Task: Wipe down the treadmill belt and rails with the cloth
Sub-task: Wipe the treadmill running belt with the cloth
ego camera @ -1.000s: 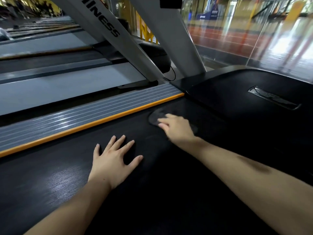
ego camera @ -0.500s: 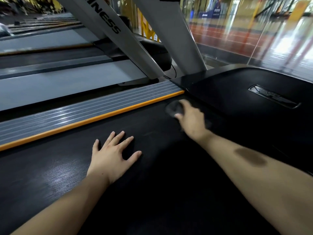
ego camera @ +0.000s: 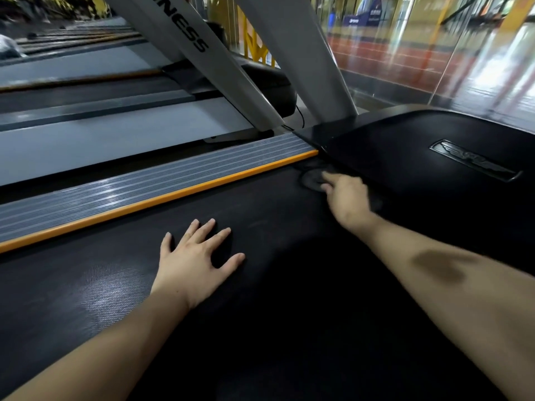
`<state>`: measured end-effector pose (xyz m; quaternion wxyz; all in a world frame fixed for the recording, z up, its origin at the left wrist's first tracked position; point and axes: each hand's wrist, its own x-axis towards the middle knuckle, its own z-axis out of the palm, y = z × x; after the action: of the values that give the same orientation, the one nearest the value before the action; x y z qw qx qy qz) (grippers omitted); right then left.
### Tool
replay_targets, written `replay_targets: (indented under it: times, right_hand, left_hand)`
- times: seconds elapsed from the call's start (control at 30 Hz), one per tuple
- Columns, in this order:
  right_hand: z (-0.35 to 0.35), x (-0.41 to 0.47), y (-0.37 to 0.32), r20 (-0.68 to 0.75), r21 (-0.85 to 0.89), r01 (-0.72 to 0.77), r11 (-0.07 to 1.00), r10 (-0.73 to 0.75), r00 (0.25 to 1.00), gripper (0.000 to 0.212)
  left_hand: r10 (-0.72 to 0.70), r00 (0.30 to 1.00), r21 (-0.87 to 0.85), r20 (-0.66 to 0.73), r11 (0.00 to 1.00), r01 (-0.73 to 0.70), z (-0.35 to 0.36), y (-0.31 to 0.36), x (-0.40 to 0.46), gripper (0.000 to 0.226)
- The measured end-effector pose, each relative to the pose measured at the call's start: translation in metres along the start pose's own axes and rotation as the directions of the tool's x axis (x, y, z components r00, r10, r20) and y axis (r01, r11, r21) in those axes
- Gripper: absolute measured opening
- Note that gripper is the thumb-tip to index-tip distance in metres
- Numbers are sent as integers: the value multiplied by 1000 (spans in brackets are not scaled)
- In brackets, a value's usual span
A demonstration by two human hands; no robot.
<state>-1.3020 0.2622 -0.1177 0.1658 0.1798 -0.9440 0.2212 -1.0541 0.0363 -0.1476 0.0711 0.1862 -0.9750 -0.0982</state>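
The black treadmill belt fills the lower part of the view. Along its left side runs a grey ribbed rail with an orange edge strip. My left hand lies flat on the belt with its fingers spread. My right hand reaches to the belt's front end, just below the black motor cover. It holds a dark cloth down on the belt, fingers bent over it. Most of the cloth is hidden under the hand and hard to tell from the belt.
Two grey uprights rise from the left rail's front end. A neighbouring treadmill's grey deck lies to the left. A glass wall stands beyond the motor cover.
My right hand has slid the cloth forward along the belt, up to the edge of the motor cover. My left hand has stayed flat in the same spot.
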Motion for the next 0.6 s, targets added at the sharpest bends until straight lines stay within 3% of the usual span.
replay_targets:
  times: [0.13, 0.23, 0.3, 0.37, 0.43, 0.5, 0.6]
  right_hand:
    - [23, -64, -79, 85, 201, 283, 938, -305, 949, 34]
    - [25, -66, -78, 95, 286, 443, 849, -486, 869, 34]
    - [21, -32, -46, 59, 153, 417, 896, -429, 901, 33]
    - [8, 6, -2, -3, 5, 168, 986, -168, 986, 33]
    - [-1, 21, 23, -17, -33, -27, 999, 27, 999, 31]
    - [0, 12, 10, -28, -38, -41, 998, 40, 999, 30]
    - [15, -31, -42, -2, 51, 118, 992, -118, 993, 30]
  left_hand:
    - [-5, 1000, 5, -1, 1000, 5, 0, 1, 0, 82]
    - [-7, 1000, 14, -3, 1000, 7, 0, 0, -1, 85]
    - [-7, 1000, 6, 2, 1000, 7, 0, -1, 0, 85]
    - [-1, 1000, 7, 0, 1000, 1, 0, -2, 0, 84]
    - [2, 1000, -1, -13, 1000, -2, 1, -1, 1, 83]
    - [1, 1000, -5, -9, 1000, -1, 1, -1, 1, 82]
    - [-6, 1000, -2, -6, 1000, 6, 1, 0, 1, 83]
